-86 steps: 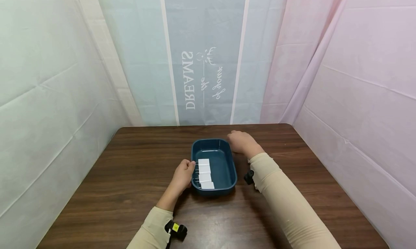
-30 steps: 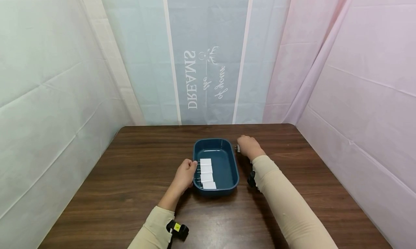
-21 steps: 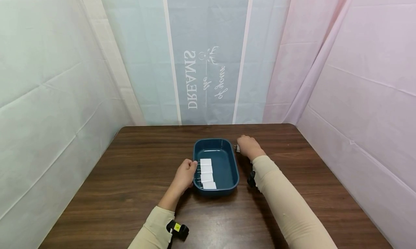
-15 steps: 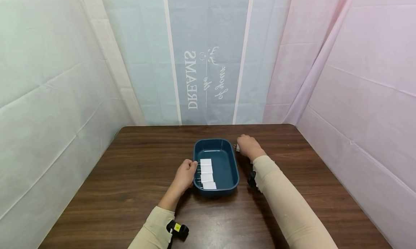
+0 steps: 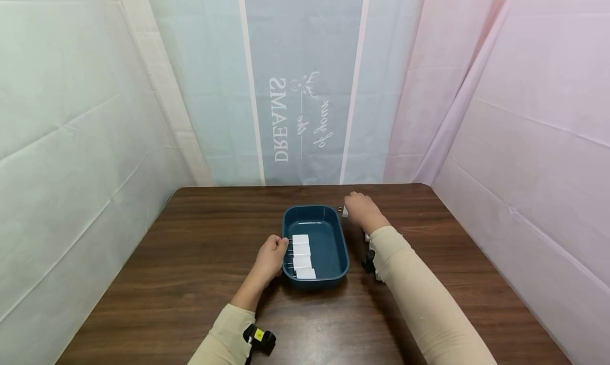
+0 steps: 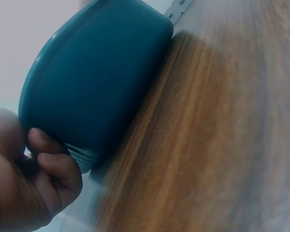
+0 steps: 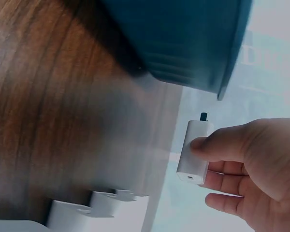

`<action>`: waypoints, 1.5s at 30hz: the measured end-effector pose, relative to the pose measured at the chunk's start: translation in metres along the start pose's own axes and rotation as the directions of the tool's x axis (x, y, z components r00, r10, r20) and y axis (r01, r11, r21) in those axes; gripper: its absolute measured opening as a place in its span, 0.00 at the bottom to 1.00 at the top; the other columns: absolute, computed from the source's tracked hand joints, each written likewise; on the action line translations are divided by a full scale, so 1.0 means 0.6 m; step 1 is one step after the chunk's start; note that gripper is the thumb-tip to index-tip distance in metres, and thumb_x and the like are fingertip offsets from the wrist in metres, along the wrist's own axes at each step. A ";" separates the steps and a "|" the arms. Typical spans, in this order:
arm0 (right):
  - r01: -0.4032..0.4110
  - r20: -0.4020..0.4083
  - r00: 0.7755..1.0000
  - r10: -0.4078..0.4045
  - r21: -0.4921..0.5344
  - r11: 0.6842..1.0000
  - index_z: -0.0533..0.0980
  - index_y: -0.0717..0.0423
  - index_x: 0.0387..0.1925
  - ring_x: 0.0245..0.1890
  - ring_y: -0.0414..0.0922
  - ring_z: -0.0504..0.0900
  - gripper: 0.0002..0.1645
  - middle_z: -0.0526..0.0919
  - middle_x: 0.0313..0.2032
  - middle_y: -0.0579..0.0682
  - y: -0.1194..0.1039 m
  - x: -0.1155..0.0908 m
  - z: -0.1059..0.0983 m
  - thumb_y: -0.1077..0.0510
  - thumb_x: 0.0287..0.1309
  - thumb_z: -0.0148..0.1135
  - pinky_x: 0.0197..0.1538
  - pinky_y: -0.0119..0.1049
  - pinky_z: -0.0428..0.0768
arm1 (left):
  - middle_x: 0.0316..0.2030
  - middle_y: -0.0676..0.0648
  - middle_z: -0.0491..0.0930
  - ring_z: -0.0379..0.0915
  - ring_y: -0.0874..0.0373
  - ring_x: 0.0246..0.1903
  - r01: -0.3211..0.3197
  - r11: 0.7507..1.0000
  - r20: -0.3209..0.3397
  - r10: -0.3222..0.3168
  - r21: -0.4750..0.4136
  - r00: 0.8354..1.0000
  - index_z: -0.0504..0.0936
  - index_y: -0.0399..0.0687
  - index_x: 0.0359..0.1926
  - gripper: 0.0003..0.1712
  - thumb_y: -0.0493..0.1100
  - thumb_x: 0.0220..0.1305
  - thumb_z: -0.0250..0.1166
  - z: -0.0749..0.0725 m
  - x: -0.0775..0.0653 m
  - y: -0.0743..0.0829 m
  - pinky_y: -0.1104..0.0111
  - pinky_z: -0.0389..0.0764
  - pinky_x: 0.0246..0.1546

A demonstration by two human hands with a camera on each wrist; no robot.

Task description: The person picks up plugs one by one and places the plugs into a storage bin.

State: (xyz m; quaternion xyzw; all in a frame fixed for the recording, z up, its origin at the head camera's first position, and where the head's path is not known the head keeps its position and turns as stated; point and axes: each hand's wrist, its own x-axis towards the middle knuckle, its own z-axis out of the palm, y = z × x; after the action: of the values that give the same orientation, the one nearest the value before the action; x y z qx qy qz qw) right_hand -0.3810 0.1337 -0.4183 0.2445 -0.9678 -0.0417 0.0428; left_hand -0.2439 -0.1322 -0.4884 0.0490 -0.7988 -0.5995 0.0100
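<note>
A teal rectangular tray (image 5: 329, 248) stands on the table. Along its left inner side several white charger plugs (image 5: 301, 249) lie in a row, prongs pointing left. My left hand (image 5: 270, 256) grips the tray's left rim, and in the left wrist view its fingers curl at the tray's outer wall (image 6: 96, 72). Beyond the tray's far right corner, my right hand (image 5: 364, 211) pinches another white charger plug (image 7: 194, 150) between thumb and fingers. The plug's prongs point toward the tray, and in the right wrist view it is held off the table, apart from the tray.
More white charger plugs (image 7: 106, 210) stand in a row on the wooden table (image 5: 190, 280) right of the tray, partly hidden by my right forearm in the head view. Fabric curtains (image 5: 305, 47) enclose the table's back and sides.
My right hand drew back from the tray's far corner, took hold of a charger plug, and has since risen slightly up and left with it. My left hand stays on the rim.
</note>
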 end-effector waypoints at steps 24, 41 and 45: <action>0.035 -0.036 0.999 -0.035 -0.004 0.999 0.79 0.64 0.51 0.51 0.55 0.82 0.16 0.81 0.49 0.60 -0.042 0.011 -0.065 0.61 0.64 0.67 0.55 0.48 0.82 | 0.26 0.45 0.66 0.63 0.56 0.14 0.012 1.000 0.002 -0.012 0.013 1.000 0.69 0.42 0.40 0.16 0.51 0.81 0.52 -0.001 -0.003 0.003 0.70 0.70 0.13; 0.062 -0.045 0.997 -0.063 -0.018 0.998 0.80 0.63 0.50 0.48 0.52 0.83 0.12 0.82 0.48 0.59 -0.085 0.029 -0.072 0.66 0.67 0.60 0.51 0.46 0.84 | 0.23 0.46 0.65 0.61 0.57 0.12 0.006 1.000 0.007 -0.006 -0.002 1.000 0.68 0.42 0.40 0.15 0.50 0.81 0.51 -0.001 -0.004 0.006 0.70 0.68 0.13; 0.068 -0.042 0.997 -0.069 -0.023 0.997 0.79 0.62 0.51 0.49 0.51 0.82 0.12 0.82 0.49 0.58 -0.092 0.035 -0.070 0.66 0.68 0.60 0.51 0.45 0.84 | 0.24 0.46 0.66 0.62 0.56 0.13 0.005 1.000 0.003 -0.005 0.001 1.000 0.69 0.42 0.40 0.15 0.50 0.81 0.52 0.000 -0.005 0.006 0.70 0.68 0.13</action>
State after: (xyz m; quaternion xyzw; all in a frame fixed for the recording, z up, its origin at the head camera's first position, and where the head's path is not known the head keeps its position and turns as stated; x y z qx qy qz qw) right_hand -0.3689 0.0730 -0.3807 0.2777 -0.9573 -0.0484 0.0644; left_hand -0.2413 -0.1311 -0.4851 0.0500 -0.7989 -0.5993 0.0072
